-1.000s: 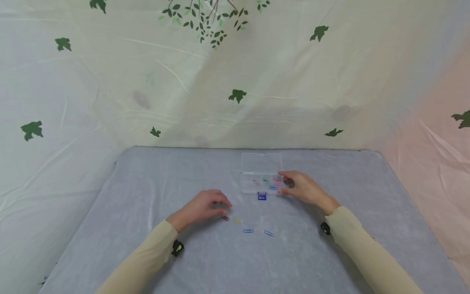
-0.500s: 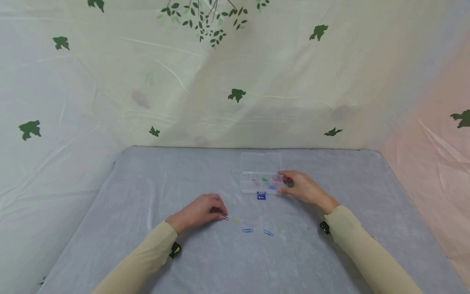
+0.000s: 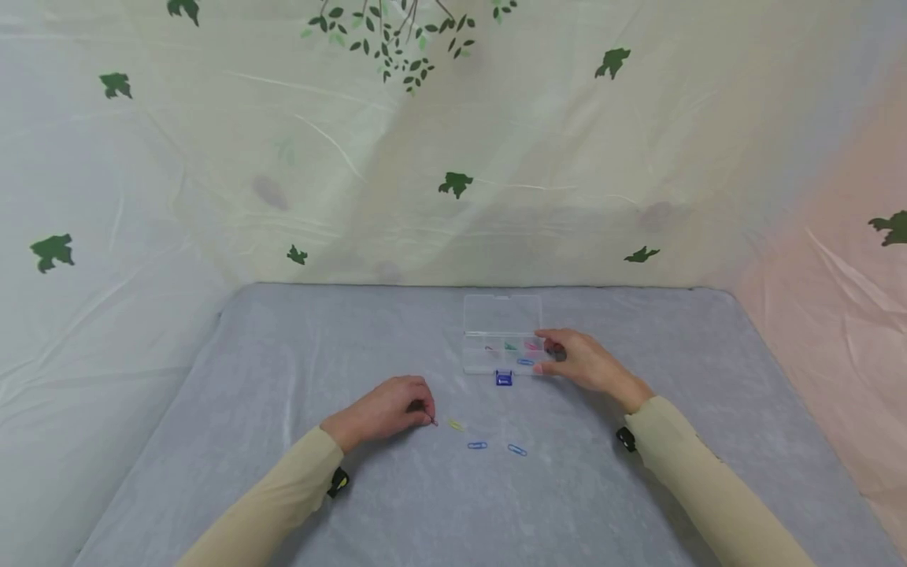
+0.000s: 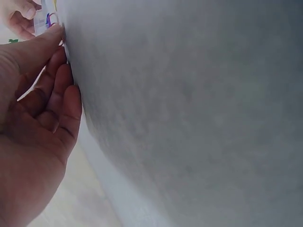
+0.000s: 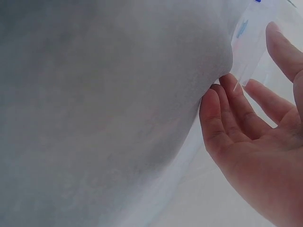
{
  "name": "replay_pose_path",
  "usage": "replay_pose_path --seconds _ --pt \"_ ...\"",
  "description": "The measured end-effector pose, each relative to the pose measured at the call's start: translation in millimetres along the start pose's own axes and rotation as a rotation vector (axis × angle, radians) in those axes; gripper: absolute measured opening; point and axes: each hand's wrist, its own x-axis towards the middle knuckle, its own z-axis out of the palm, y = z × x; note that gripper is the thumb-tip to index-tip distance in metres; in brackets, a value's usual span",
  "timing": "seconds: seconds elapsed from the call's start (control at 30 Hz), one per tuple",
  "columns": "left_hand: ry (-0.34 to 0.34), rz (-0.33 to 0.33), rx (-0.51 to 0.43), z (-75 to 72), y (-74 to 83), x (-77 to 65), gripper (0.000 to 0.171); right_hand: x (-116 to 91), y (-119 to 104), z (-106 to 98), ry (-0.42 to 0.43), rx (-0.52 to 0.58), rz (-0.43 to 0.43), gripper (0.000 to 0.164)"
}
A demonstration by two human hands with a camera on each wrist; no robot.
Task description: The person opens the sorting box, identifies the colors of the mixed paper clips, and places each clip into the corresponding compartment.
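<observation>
Pinching a reddish paperclip [image 3: 434,422] between thumb and fingertip, the left hand [image 3: 386,405] is low over the grey cloth [image 3: 602,504] – the clip mostly hidden, only a sliver showing at the fingertips. In the left wrist view its other fingers lie curled side by side.

Just beside those fingertips, near three o'clock, lies a yellow paperclip [image 3: 456,424]; toward four o'clock are a blue paperclip [image 3: 478,446] and, farther out, a second blue paperclip [image 3: 517,450].

Between one and two o'clock from the left hand sits a clear box [image 3: 478,367], its transparent lid [image 3: 501,313] laid back at twelve o'clock and a dark blue latch [image 3: 504,379] at six. Inside, a red clip [image 3: 489,347] lies toward ten o'clock, a green clip [image 3: 510,346] near twelve, a pink clip [image 3: 531,346] between two and three, and a blue clip [image 3: 525,362] toward four.

At the box's three o'clock end, the right hand [image 3: 590,364] holds it – thumb at the front edge, index finger at the back, well apart with the box end between them.
</observation>
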Motion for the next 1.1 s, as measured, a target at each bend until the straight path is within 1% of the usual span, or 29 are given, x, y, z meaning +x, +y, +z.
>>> replay_pose_path --seconds 0.1,0.2,0.4,0.57,0.63,0.73,0.8,0.9,1.1 --pt "0.032 0.011 -0.017 0.0 0.8 -0.3 0.011 0 -1 0 0.002 0.001 -0.001 0.069" --pt "0.076 0.026 -0.026 -1.2 1.8 0.7 0.009 -1 -1 1 0.005 -0.005 -0.003 0.069" --pt "0.158 0.063 -0.041 -5.6 6.6 8.9 0.006 -1 0 2 0.007 -0.007 -0.006 0.068" --pt "0.208 0.078 -0.054 -10.7 15.4 19.2 0.006 -1 1 2 0.009 -0.001 -0.015 0.067" --pt "0.224 0.069 -0.064 -12.6 19.6 23.3 0.005 -1 1 2 0.01 -0.001 -0.02 0.067" --pt "0.247 0.076 -0.073 -14.9 25.1 29.2 0.003 -1 0 2 0.011 0.002 -0.024 0.067" --pt "0.265 0.081 -0.083 -15.5 28.1 33.4 0.006 0 0 2 0.013 0.0 -0.026 0.067" --pt "0.289 0.079 -0.092 -14.3 32.3 41.8 0.007 0 0 1 0.017 -0.002 -0.028 0.067" --pt "0.358 0.04 -0.115 -6.4 38.1 62.8 0.003 -1 0 0 0.017 0.004 -0.028 0.067"
